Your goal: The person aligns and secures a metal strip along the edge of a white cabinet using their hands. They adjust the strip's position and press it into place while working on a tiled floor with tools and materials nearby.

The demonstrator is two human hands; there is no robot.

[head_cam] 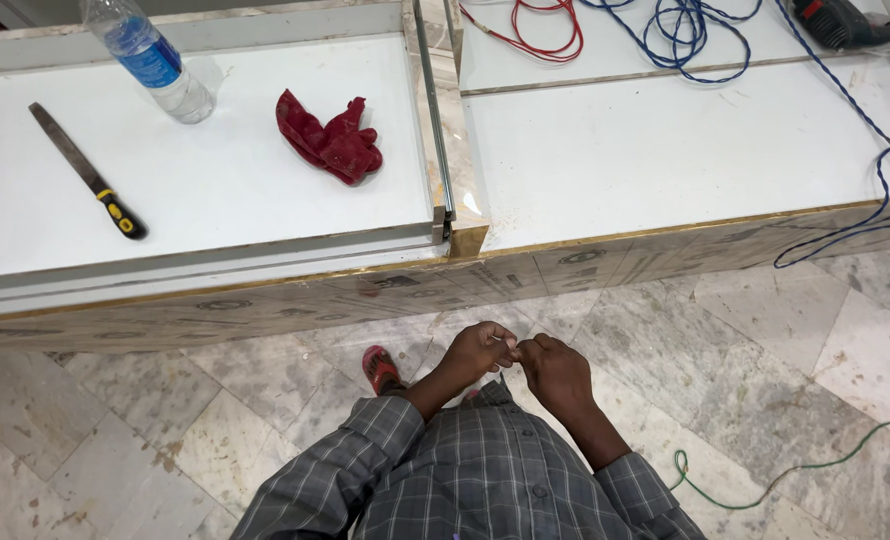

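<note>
Pinching something tiny between both fists, left hand (pixel 477 352) and right hand (pixel 555 368) meet knuckle to knuckle below the bench (pixel 665 150) edge, fingers curled shut; item too small to identify. Red cloth (pixel 330 138), knife (pixel 87 172), bottle (pixel 150 58) lie on the bench, unused.

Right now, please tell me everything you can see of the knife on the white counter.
The knife lies flat on the white counter, to the left, set slanting. Its long, narrow blade looks like dull grey metal and points up and left; the short handle is black with yellow marks and points down and right. Nothing touches it but the counter. A plastic bottle lies to its upper right, apart from it.
</note>
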